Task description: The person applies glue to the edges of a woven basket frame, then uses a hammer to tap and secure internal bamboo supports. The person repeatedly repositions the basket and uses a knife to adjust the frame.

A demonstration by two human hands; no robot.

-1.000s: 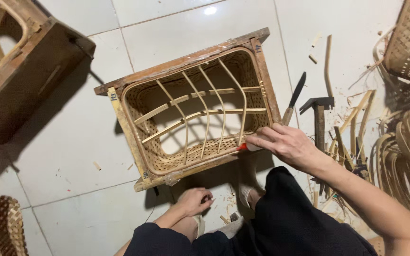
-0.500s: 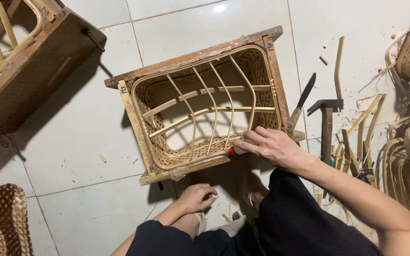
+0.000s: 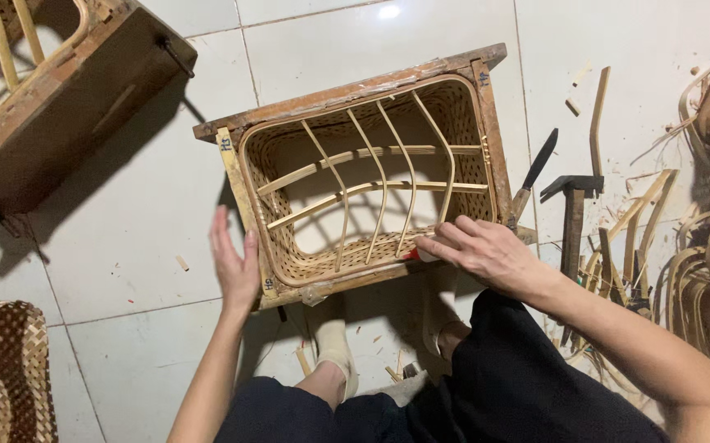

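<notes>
Left hand (image 3: pixel 236 262) now raised, open flat beside wooden basket frame (image 3: pixel 367 176) | right hand (image 3: pixel 486 254) rests on woven rim, fingers spread, possibly pinching something red | frame being steadied

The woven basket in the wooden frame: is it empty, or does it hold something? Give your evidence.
Empty. Inside the woven basket only bare cane ribs cross its open mouth, and the white floor tiles show through between them.

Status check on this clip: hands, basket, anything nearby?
Left hand open, beside the basket frame. Right hand flat on its near rim. Knife and hammer lie right.
</notes>
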